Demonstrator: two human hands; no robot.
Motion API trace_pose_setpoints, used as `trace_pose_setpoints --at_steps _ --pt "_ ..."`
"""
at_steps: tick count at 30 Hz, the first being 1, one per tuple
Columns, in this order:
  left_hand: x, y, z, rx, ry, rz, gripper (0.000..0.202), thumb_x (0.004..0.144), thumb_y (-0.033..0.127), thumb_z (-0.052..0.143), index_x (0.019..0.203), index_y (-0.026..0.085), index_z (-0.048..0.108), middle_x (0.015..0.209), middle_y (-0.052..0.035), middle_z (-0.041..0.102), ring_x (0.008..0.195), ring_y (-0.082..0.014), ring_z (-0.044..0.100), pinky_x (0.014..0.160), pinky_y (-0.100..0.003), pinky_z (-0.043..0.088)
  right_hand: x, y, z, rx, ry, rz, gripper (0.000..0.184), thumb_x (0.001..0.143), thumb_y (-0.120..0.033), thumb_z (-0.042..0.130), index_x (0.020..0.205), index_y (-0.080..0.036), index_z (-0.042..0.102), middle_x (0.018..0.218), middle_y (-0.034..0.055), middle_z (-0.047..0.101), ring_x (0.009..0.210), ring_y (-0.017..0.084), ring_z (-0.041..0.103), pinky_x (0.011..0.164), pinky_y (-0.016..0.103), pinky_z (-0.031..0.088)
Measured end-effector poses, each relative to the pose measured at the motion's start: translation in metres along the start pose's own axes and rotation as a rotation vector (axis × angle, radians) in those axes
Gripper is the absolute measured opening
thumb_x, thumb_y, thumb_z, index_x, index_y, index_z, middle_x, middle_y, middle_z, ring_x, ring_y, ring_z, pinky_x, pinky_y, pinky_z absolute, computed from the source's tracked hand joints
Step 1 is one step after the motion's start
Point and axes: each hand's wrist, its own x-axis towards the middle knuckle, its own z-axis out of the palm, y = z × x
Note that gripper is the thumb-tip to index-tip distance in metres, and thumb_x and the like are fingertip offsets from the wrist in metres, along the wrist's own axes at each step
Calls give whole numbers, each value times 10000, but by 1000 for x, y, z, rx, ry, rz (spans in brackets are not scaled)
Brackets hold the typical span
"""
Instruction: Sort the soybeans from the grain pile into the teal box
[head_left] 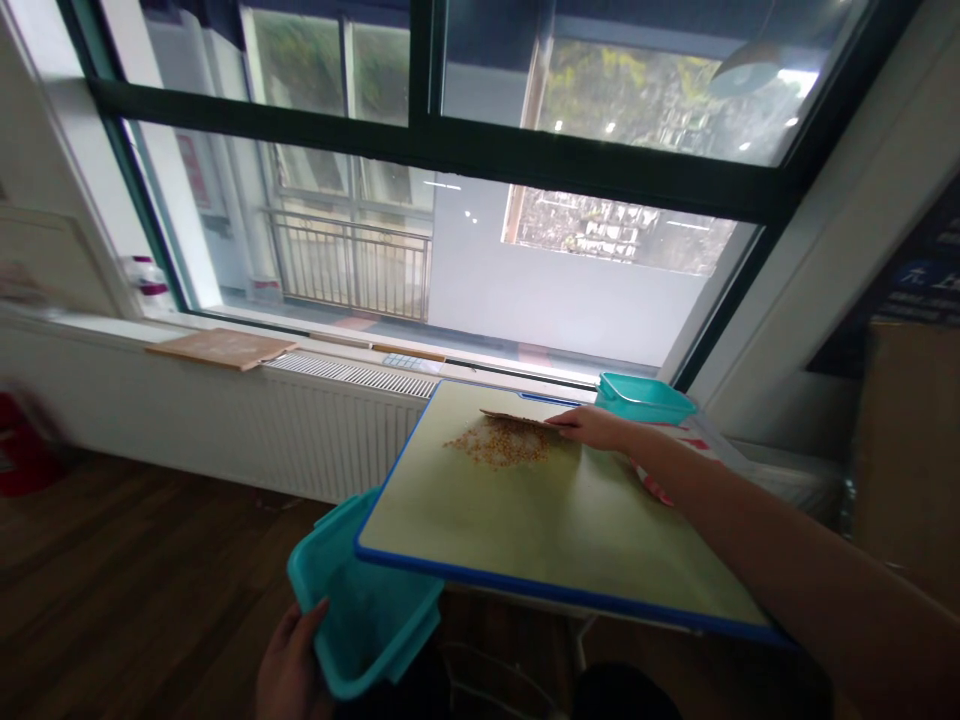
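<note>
My left hand (292, 655) grips the rim of a teal plastic bin (330, 570) with the thumb over its wall. The bin is tilted just below the left front corner of the table (480, 530), partly under the edge. Over the tabletop reaches my right hand (592, 427), closed on one end of a thin, flat brown strip (517, 416) that looks like cardboard. This strip stands along the far side of a spread pile of small orange-yellow and whitish grains (506, 445), touching or nearly touching them. The exact kind of grain is too small to tell.
A second teal container (645, 398) stands at the table's far right, beside a red-and-white packet (660, 480). Behind are a radiator (337, 430), a wooden board (225, 347) and a window. A cardboard box (907, 450) is at right, something red (22, 445) at left.
</note>
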Motion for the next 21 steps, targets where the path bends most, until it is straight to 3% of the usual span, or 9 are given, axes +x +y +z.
trace_pose_setpoints --at_steps 9,15,21 --pt "5 3 1 -43 -20 -84 200 593 251 645 780 185 624 651 -39 645 635 -261 626 565 -375 506 9 -11 -8 -34 -2 -5 421 789 -224 463 1183 -259 608 1064 0 682 887 191 619 807 292 444" --pt "0 9 -1 -19 -50 11 193 572 231 679 758 192 642 715 -48 660 727 -270 632 607 -355 510 11 -18 -10 -25 -47 -16 417 789 -212 464 1177 -217 617 1045 29 687 858 183 616 782 276 429" --pt "2 10 1 -61 -34 6 178 559 221 690 723 196 625 666 -41 648 710 -252 633 611 -336 515 11 -40 -3 -108 3 137 421 795 -275 467 1195 -285 596 1059 4 684 887 193 617 742 274 422"
